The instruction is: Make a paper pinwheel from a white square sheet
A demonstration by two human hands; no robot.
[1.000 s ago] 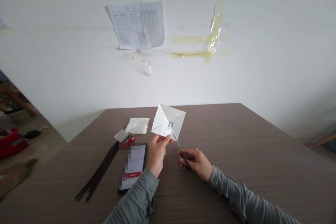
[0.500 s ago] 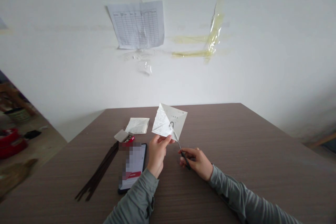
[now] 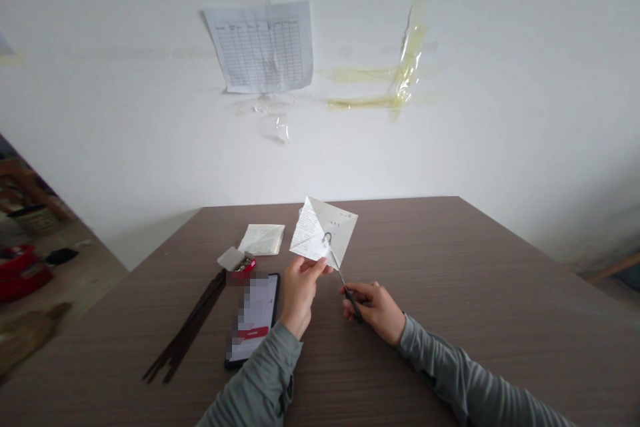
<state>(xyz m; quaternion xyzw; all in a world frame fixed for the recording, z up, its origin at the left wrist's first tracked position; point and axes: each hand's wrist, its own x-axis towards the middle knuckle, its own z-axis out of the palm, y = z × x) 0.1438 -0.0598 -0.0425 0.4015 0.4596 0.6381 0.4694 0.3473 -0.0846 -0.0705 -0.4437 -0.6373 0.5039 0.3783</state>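
Note:
My left hand pinches the lower edge of a folded square of paper between thumb and fingers. The paper is held up above the table, tilted with one corner upward, and carries print on its left flap. My right hand is closed round the black handle of a tool with a thin metal shaft. The shaft reaches up to the paper's lower part, close to my left thumb. A small curved metal loop shows against the paper; whether it belongs to the tool, I cannot tell.
On the brown table, left of my hands, lie a phone, several long dark strips, an opened small red box with small metal items, and a folded paper stack. The white wall borders the table's back edge.
The paper has shifted very slightly to the right. Both hands keep nearly the same place and hold.

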